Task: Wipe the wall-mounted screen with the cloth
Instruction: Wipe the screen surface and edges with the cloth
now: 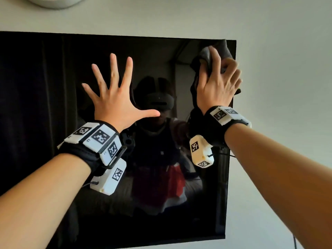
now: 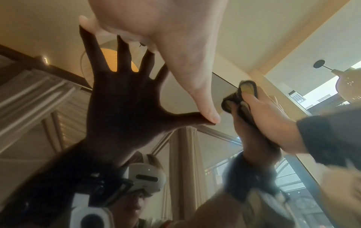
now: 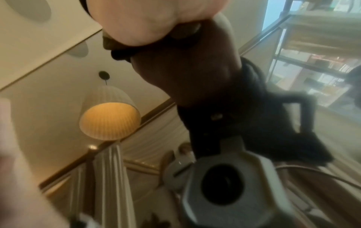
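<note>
Dark screen (image 1: 53, 123) hangs on pale wall (image 1: 287, 69); landmark for all below. Grey cloth (image 1: 206, 54) sits at screen's top-right corner, bunched under right hand (image 1: 217, 83), fingers (image 1: 231, 69) curled & clamped on it, pressing it to the glass. Left hand (image 1: 115, 97) is left of the cloth, near screen's upper middle, fingers (image 1: 113, 67) spread wide apart, straight. Left wrist view adds what head view can't: thumb tip meets its own reflection, so contact w/ glass; also cloth (image 2: 248, 89) poking past the right hand (image 2: 263, 115). Right wrist view: blurry, mostly reflections, cloth edge (image 3: 117, 50) under the palm; fingers not visible there.
</note>
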`<state>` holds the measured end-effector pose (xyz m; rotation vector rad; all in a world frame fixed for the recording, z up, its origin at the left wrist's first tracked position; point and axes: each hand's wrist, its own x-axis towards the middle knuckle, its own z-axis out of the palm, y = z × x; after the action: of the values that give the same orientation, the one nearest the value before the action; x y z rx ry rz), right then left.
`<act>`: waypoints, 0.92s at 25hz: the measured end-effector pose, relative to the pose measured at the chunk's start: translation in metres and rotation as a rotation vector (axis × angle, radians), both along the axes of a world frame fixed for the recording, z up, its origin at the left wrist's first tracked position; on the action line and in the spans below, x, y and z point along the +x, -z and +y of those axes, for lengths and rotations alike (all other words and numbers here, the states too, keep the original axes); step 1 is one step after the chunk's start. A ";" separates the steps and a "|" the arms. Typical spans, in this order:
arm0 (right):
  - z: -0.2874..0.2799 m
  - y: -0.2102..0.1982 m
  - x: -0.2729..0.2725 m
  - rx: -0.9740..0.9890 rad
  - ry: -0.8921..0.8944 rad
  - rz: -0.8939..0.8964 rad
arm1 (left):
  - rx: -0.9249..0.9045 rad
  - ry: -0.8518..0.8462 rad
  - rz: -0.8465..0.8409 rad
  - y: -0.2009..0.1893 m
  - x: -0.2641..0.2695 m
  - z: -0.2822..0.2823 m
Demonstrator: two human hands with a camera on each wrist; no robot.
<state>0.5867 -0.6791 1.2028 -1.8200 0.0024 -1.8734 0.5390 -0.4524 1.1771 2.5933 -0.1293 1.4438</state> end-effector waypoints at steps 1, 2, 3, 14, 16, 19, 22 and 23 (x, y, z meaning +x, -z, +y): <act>0.003 0.027 0.001 0.007 0.001 0.011 | -0.001 -0.001 0.003 0.000 -0.001 -0.001; 0.006 0.060 -0.001 -0.013 0.009 0.040 | -0.004 0.004 0.008 0.000 -0.004 -0.002; 0.008 0.086 -0.004 -0.051 0.032 0.069 | -0.001 0.012 0.008 0.000 -0.004 -0.003; 0.007 0.145 -0.011 0.011 0.023 0.125 | 0.028 0.064 -0.009 0.006 -0.011 -0.010; 0.004 0.115 -0.010 -0.005 0.037 0.097 | 0.140 0.091 -0.028 0.024 -0.012 -0.024; 0.003 0.067 -0.007 0.105 0.042 0.029 | 0.226 0.089 -0.003 0.053 -0.004 -0.040; 0.008 0.121 -0.004 0.109 0.021 0.088 | 0.218 0.068 -0.016 0.060 0.004 -0.040; 0.009 0.141 -0.008 0.078 0.009 0.113 | 0.217 0.069 -0.024 0.059 0.004 -0.039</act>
<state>0.5791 -0.6702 1.0621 -1.8726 0.1231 -1.7490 0.5432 -0.4917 1.1179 2.7094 -0.3952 1.5136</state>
